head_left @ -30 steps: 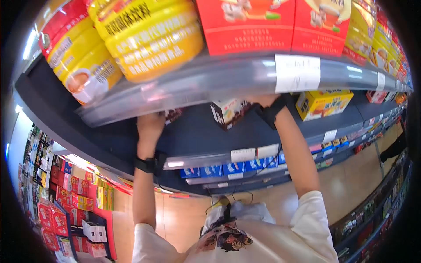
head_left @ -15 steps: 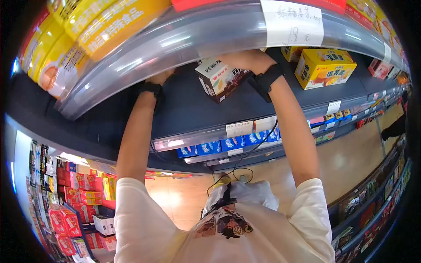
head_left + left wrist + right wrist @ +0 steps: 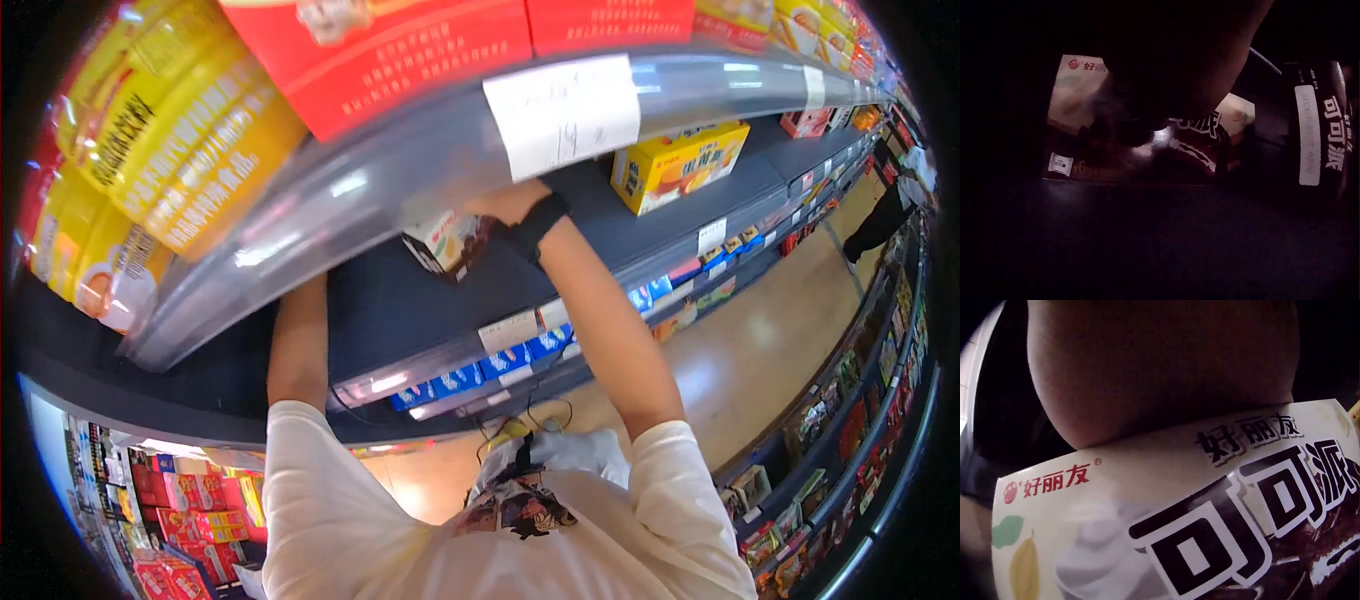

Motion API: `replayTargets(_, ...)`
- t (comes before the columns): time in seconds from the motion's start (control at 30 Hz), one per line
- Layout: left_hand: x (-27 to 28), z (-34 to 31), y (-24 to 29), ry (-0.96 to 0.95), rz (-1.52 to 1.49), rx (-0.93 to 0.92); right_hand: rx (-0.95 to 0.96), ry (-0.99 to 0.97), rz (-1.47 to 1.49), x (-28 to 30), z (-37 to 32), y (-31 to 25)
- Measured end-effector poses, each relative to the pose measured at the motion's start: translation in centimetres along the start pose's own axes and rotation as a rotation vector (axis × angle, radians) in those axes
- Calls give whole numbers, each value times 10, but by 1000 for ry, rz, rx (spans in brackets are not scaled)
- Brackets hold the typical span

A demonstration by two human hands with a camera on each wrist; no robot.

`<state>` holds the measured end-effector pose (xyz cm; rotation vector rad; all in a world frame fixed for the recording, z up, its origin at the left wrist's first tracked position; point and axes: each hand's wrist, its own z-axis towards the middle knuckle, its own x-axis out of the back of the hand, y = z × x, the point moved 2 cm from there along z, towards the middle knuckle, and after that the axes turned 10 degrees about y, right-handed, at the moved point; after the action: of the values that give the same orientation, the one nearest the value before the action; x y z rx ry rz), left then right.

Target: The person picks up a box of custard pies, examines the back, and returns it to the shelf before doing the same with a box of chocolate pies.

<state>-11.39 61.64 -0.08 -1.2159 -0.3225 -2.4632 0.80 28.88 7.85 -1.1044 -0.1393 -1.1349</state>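
Observation:
Under the upper shelf edge, my right hand [image 3: 508,203] grips a white and brown box [image 3: 450,240] standing on the dark shelf [image 3: 380,310]. In the right wrist view the heel of that hand [image 3: 1166,375] lies against the top edge of the box [image 3: 1116,506]; the fingers are hidden. My left hand is hidden behind the upper shelf edge in the head view. The left wrist view is very dark: there the left hand [image 3: 1172,69] reaches over another white and brown box [image 3: 1072,100]; how its fingers lie cannot be made out.
The upper shelf's clear edge [image 3: 400,160] hangs over both hands, with yellow tubs [image 3: 180,130] and red boxes [image 3: 400,60] above. A yellow box [image 3: 680,165] stands further right. A similar dark box [image 3: 1325,137] is at the right of the left wrist view.
The head view has turned and shifted. My left hand has gone out of sight under the upper shelf edge. My right hand has moved slightly left along the shelf with its box.

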Motion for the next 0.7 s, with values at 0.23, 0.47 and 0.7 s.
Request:
replayTargets(0.23, 7, -15, 21, 24, -50, 3, 44, 64, 12, -9, 3, 5)
replayTargets(0.47, 19, -23, 29, 135, -121, -74, 209, 239, -199, -42, 17, 22)
replayTargets(0.7, 9, -2, 73, 115, -340, -241, 274, 233, -212, -49, 23, 25)
